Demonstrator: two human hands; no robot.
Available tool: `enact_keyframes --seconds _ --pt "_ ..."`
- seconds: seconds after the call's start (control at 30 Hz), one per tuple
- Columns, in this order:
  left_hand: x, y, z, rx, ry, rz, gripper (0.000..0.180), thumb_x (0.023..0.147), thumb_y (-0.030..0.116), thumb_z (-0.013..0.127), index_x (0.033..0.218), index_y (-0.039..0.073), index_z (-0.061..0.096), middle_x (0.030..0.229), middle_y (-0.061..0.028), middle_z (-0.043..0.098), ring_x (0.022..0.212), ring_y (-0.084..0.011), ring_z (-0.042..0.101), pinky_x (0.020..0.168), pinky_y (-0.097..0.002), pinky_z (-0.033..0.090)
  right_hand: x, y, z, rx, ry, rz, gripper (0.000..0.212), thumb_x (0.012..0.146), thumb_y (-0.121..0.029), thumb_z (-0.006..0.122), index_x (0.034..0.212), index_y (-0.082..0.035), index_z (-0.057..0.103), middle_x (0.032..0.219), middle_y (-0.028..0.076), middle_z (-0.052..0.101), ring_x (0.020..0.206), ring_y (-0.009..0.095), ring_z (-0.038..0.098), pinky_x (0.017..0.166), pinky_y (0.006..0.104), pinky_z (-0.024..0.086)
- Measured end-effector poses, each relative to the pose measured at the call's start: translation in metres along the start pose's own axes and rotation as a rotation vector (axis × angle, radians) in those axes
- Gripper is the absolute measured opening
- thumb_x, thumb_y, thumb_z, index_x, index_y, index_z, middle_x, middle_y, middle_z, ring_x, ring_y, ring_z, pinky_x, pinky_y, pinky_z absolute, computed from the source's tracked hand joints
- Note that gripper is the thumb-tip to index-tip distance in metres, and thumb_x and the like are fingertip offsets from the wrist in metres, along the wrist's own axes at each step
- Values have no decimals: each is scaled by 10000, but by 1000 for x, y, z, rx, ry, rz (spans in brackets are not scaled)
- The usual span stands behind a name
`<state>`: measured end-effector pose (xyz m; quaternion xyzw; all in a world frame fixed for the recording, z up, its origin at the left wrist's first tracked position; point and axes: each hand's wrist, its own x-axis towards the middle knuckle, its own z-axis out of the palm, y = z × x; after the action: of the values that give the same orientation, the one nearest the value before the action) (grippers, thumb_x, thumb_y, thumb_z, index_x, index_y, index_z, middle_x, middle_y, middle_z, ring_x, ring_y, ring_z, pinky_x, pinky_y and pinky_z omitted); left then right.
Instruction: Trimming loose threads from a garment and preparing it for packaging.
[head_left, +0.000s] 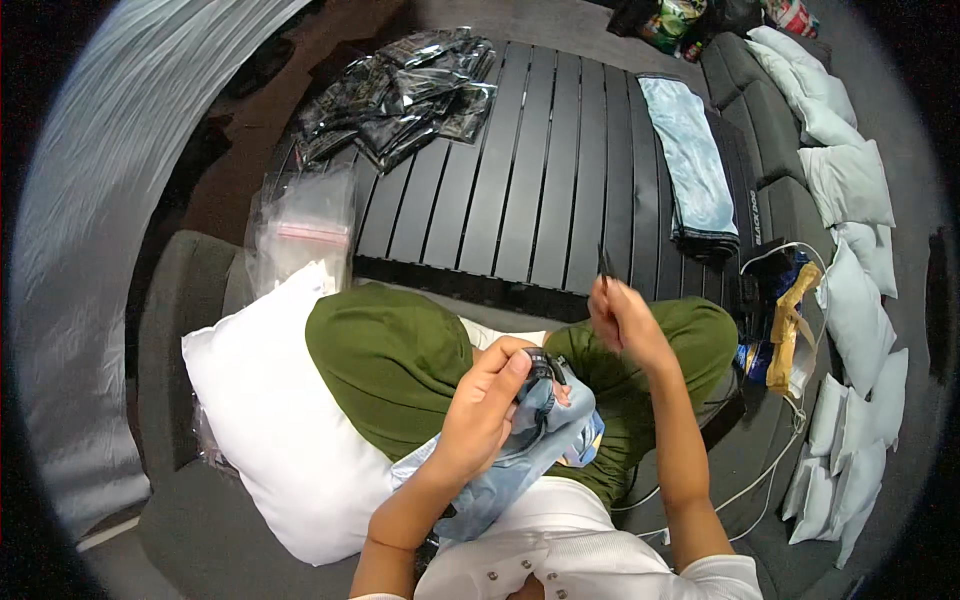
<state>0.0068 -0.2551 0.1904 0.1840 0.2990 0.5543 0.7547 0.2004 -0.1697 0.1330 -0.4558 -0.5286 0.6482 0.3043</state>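
Note:
My left hand [478, 412] is closed on a light blue garment [505, 492], thumb on top, at a black band [540, 366] with light lettering. The band curves in a loop, and the rest of the cloth lies bunched across my lap. A patch of yellow and dark blue [592, 445] shows at its right side. Off to the right and apart from the cloth, my right hand [630, 318] is closed around a thin dark pointed tool [604, 262] whose tip points away from me. Motion smears this hand, and the tool's exact kind cannot be made out.
A black slatted table [530, 170] stands ahead, bearing black plastic packets [400, 95] and folded light blue cloth [690, 150]. Clear bags [305, 225] lie at its near left corner. A white pillow [285, 420] rests beside my left knee; pale cushions [850, 185] and a white cable [770, 490] are at right.

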Motion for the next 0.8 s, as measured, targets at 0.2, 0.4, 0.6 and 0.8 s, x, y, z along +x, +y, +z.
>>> enact_keyframes --seconds 0.2,0.4,0.6,0.8 --pt "5 0 4 3 -20 -46 192 911 229 409 918 38 428 734 -91 529 696 -171 544 761 -335 452 -50 -43 33 -363 -92 -239 454 810 -479 498 760 -33 430 539 66 374 457 147 369 436 265 326" --pt "4 -1 9 -22 97 -34 193 903 208 435 937 20 457 755 -72 561 659 -120 549 634 -225 453 -58 -51 44 -386 38 -239 496 755 -490 570 677 -24 421 527 31 348 448 114 333 415 244 277" --pt "2 1 8 24 85 -84 190 901 185 442 938 8 499 805 -53 575 690 -81 544 638 -213 445 -59 -57 42 -495 31 -279 418 722 -375 640 658 -21 427 496 30 355 411 123 344 402 246 293" --pt "4 -1 8 97 67 -68 194 899 177 449 939 -3 510 828 -49 578 710 -76 545 644 -211 445 -59 -62 39 -611 8 -359 390 696 -348 679 611 -60 431 444 43 410 372 204 456 372 279 328"
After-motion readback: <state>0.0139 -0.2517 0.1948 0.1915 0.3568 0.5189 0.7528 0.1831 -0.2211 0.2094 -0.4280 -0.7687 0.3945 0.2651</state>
